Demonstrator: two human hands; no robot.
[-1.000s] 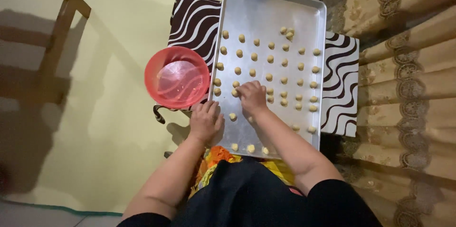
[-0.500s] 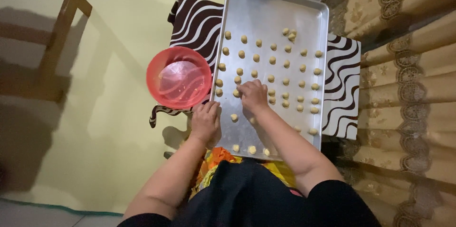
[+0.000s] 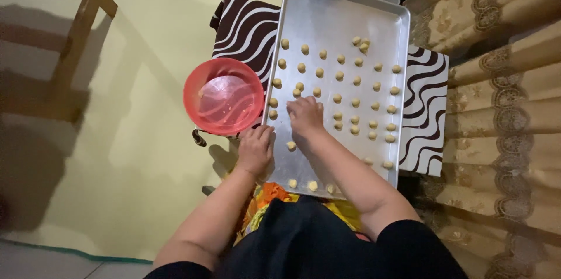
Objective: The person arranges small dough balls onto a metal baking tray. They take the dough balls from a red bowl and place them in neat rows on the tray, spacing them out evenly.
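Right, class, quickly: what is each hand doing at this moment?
Left hand: loosely curled on the edge of the baking tray, holding nothing visible.
Right hand: palm down over the dough balls; grip cannot be told.

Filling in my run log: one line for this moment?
left hand: on tray edge | right hand: among dough balls | red bowl: beside tray

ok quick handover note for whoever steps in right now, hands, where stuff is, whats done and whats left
Left hand: resting on the near left edge of the rectangular silver metal baking tray, holding nothing that shows.
Right hand: fingers down on the tray among the small pale dough balls; whether it grips one is hidden.
Round red plastic bowl: left of the tray, on the brown-and-white wavy-striped cloth.
Done: rows of balls cover the tray's middle, with a few at the near edge.
Left: the far end and part of the near end are bare.
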